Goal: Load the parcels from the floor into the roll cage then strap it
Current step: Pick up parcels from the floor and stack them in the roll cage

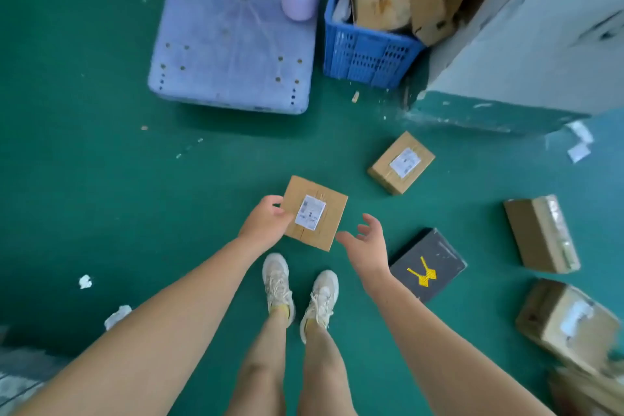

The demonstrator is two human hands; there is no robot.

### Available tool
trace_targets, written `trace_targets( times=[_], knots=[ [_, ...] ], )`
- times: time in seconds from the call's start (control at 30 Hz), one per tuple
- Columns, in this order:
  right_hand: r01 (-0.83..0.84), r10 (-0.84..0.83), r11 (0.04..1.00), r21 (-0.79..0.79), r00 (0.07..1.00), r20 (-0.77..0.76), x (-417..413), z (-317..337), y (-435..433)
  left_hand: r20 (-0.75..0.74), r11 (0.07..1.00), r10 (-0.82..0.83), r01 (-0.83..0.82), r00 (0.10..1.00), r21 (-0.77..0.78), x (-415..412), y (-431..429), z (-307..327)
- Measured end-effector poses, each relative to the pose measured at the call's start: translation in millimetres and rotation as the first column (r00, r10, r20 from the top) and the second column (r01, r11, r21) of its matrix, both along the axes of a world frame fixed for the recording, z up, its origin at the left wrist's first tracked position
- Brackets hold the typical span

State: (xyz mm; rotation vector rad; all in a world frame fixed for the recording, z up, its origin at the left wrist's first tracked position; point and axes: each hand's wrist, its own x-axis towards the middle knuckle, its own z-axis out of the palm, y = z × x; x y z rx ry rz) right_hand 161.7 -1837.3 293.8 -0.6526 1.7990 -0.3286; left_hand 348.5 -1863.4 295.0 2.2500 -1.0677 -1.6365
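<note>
Here, from the head camera, a person standing on a green floor [101,179] pinches a small labelled parcel [332,213] by its left edge in the left hand [265,221], thumb on top. The right hand [366,243] hovers just beside its near corner, fingers spread, holding nothing. Other parcels [401,162] lie to the right. Loading looks far from done, and the next move calls for carrying this parcel to the roll cage, not plainly in view.
</note>
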Motion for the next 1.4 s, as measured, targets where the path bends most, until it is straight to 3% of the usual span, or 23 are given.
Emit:
trace_targets(
  times=[0.37,0.7,0.93,1.17,1.4],
  knots=[
    [0.086,-0.085,0.974,0.211,0.996,-0.012,16,-226,3,0.086,0.969,-0.154,0.133,0.984,0.207,31,7,-239],
    [0.151,-0.161,0.934,0.323,0.987,0.005,17,-350,32,0.052,0.958,-0.082,0.065,0.995,0.279,33,24,-360],
    [0.128,-0.149,0.929,0.348,0.988,0.036,21,-344,19,0.083,0.956,0.071,-0.092,0.994,0.279,24,24,-354],
    [0.082,-0.078,0.952,0.293,0.997,-0.024,28,-282,-12,0.137,0.958,0.173,-0.199,0.975,0.209,16,13,-302],
    [0.15,-0.144,0.947,0.283,0.989,-0.043,23,-206,-17,0.092,0.918,0.339,-0.351,0.936,0.187,1,15,-234]
  ],
)
